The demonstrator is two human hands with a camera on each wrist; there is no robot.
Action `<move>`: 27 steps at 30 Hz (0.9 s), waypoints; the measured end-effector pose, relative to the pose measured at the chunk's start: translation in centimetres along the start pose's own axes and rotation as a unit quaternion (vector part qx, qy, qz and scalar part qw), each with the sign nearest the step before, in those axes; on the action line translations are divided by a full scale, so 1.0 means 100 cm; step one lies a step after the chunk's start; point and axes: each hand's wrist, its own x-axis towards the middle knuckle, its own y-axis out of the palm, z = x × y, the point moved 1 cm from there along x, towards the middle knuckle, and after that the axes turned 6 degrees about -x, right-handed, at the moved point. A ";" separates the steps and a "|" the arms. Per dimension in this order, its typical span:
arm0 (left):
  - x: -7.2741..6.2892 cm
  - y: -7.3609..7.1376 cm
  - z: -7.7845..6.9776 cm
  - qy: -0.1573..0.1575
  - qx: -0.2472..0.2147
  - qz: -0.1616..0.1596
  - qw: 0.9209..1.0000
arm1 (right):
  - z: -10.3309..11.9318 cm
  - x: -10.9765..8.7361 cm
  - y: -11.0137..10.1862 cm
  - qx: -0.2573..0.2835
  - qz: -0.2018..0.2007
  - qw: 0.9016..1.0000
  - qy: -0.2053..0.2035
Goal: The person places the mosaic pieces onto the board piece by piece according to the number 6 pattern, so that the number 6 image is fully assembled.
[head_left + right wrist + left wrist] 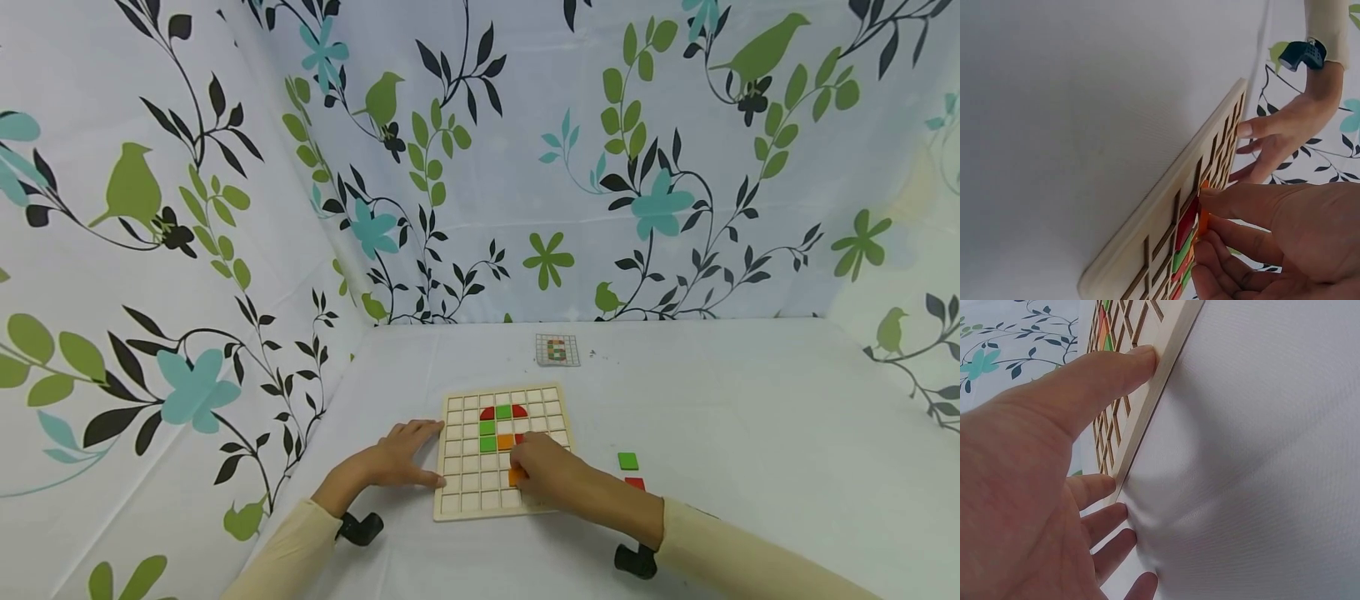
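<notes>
A wooden grid board [457, 467] lies on the white table. Along its left edge rests my left hand [401, 457], thumb and fingers spread, with the thumb tip [1142, 355] on the frame in the left wrist view. Over the near part of the board, my right hand [551, 471] pinches an orange tile [1204, 219] between thumb and fingers. Seated in the grid are a green tile [503, 412] between two rounded red ones, green tiles [487, 435] on the left, and an orange tile [506, 442] beside a red one, partly hidden by my right hand.
Right of the board lie a loose green tile [627, 461] and a red tile [634, 482], the latter partly behind my right forearm. Beyond the board is a small card [557, 350] with a coloured grid pattern. A patterned curtain [480, 208] hangs behind the table.
</notes>
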 end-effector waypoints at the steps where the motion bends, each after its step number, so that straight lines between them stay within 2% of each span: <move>1: -0.002 -0.001 -0.003 -0.001 0.000 0.001 1.000 | 0.001 0.001 0.000 -0.004 0.005 1.000 0.001; 7: -0.006 -0.005 -0.010 -0.008 -0.003 0.006 1.000 | 0.005 0.008 0.001 -0.025 0.024 0.999 -0.008; 15: -0.004 -0.004 -0.007 0.005 0.003 0.004 1.000 | 0.009 0.014 -0.001 -0.028 0.041 0.999 -0.017; 27: -0.006 -0.006 -0.012 -0.010 0.004 0.006 1.000 | 0.006 0.014 -0.001 -0.010 0.040 0.999 -0.026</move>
